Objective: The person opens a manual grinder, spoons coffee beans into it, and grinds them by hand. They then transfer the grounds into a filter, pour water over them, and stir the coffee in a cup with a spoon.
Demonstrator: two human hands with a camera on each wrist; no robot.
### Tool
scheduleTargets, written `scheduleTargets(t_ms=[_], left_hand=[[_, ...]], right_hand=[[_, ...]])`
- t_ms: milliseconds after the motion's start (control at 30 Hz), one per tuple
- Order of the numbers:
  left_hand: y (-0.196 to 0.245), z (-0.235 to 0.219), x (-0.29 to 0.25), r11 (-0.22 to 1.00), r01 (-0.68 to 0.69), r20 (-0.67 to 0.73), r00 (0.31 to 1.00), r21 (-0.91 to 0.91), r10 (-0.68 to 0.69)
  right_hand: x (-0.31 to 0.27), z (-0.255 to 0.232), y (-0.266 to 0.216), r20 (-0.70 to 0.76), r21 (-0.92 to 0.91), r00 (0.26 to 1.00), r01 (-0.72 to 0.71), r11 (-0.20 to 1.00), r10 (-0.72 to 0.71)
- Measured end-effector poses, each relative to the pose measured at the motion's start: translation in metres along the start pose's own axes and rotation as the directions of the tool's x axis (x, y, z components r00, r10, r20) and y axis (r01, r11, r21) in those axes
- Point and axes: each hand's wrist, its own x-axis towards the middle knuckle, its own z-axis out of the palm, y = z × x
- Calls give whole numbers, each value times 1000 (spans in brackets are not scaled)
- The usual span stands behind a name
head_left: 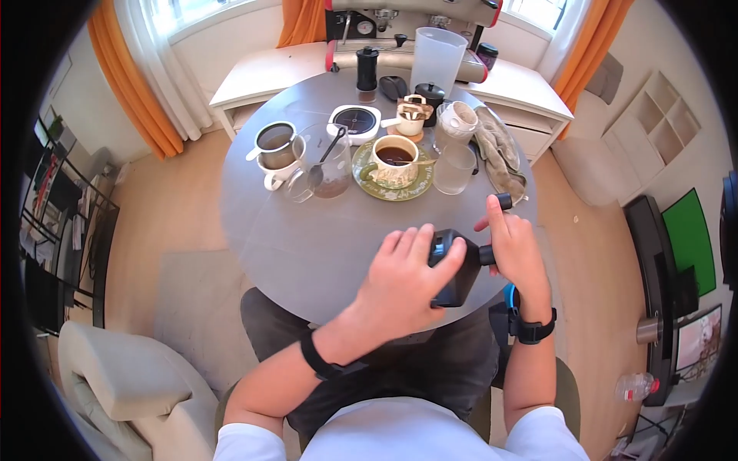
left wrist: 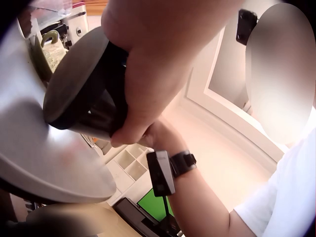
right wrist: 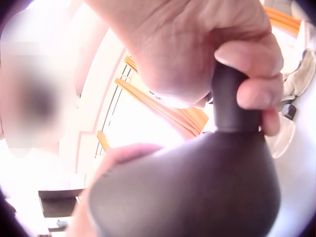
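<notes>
Tilted on its side above the table's near edge is a black container (head_left: pixel 455 283) with a narrow neck. My left hand (head_left: pixel 403 280) grips its wide body, fingers spread over it; the left wrist view shows its flat round base (left wrist: pixel 74 74) beside the left hand (left wrist: pixel 158 64). The right hand (head_left: pixel 516 244) holds the neck end, and in the right wrist view curled fingers (right wrist: pixel 256 74) wrap the dark neck (right wrist: pixel 236 106) above the flaring body (right wrist: pixel 197 192). A short black cylinder (head_left: pixel 503 201) stands out by the right index finger; its link to the container is unclear.
On the round grey table (head_left: pixel 307 246) are a coffee cup (head_left: pixel 396 170) on a green plate (head_left: pixel 369 190), a glass (head_left: pixel 453 170), a pitcher (head_left: pixel 334 173) with a spoon, a mug (head_left: pixel 280 167), a scale (head_left: pixel 355 121) and a cloth (head_left: pixel 500 150). An espresso machine (head_left: pixel 400 50) stands behind.
</notes>
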Motion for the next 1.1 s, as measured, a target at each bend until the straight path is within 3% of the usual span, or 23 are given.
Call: scheduleTargets(t_ms=[33, 67, 100, 133, 167, 200, 233, 300, 333, 400, 500, 567, 633, 667, 700, 767, 800, 833, 900, 1000, 1033, 1067, 1100], left_hand=[[-15, -5, 3, 1000, -12, -1, 1000, -1, 12], [-32, -12, 6, 985, -76, 50, 995, -158, 84], [-48, -19, 10, 943, -123, 87, 984, -309, 157], [-59, -27, 13, 925, -76, 142, 980, -373, 138], [-70, -27, 16, 927, -63, 137, 983, -369, 121], [-83, -22, 20, 848, -19, 162, 979, -530, 123], [-93, -20, 23, 739, 27, 184, 974, -674, 133], [-98, -22, 30, 730, 86, 249, 961, -678, 118], [-98, -22, 34, 722, 71, 260, 953, -689, 155], [-98, -22, 39, 713, 54, 273, 942, -699, 196], [-94, -21, 33, 747, 93, 278, 952, -658, 127], [-93, -19, 28, 722, 194, 288, 958, -664, 7], [-85, -11, 18, 718, 165, 224, 974, -676, -13], [-74, -10, 12, 810, 143, 135, 988, -568, -80], [-62, -7, 6, 884, 136, 37, 990, -447, -134], [-32, 5, -3, 907, 162, -50, 979, -389, -196], [-17, 7, -6, 953, 168, -104, 974, -254, -200], [-7, 9, -8, 979, 173, -156, 969, -112, -189], [6, 11, -10, 989, 135, -145, 979, -68, -143], [27, 41, -13, 968, 82, -231, 973, 238, -26], [25, 38, -10, 968, 61, -232, 973, 245, -3], [25, 32, -8, 980, 69, -193, 981, 188, -32], [26, 26, -7, 988, 85, -153, 986, 127, -65]], right_hand=[[-6, -6, -4, 98, 92, 993, -81, 992, 72], [-3, -6, 18, -60, -72, 986, 150, 986, -155], [-5, -13, 34, -61, -72, 984, 160, 984, -165], [-9, -18, 41, -182, -251, 880, 389, 887, -438], [-10, -23, 46, -236, -440, 692, 550, 710, -682], [-8, -29, 50, -138, -536, 498, 690, 487, -856], [-6, -27, 34, -127, -526, 494, 702, 480, -860], [8, -21, -9, 65, -416, 22, 909, -7, -998], [22, -18, -11, 58, -414, 25, 910, -2, -998], [52, -13, -7, 243, -297, -158, 927, -229, -957], [76, -10, -7, 380, -233, -167, 934, -269, -910], [82, -4, -11, 385, -184, -164, 951, -250, -908], [85, 6, -8, 322, -184, -32, 978, -96, -946], [76, 9, -8, 256, -212, 99, 976, 44, -962], [69, 14, -4, 258, -203, 99, 978, 47, -961], [54, 24, 5, 49, -315, 461, 849, 425, -886], [35, 22, -2, 51, -379, 644, 719, 582, -763], [27, 23, 0, 52, -378, 644, 720, 581, -763], [10, 22, 7, -63, -488, 874, 394, 779, -482], [3, 26, 23, -156, -441, 971, 96, 893, -182], [4, 25, 24, -173, -371, 984, -30, 928, -37], [-2, 18, 10, -193, -361, 981, -43, 931, -30], [-10, 8, -10, -47, -244, 994, -105, 964, 96]])
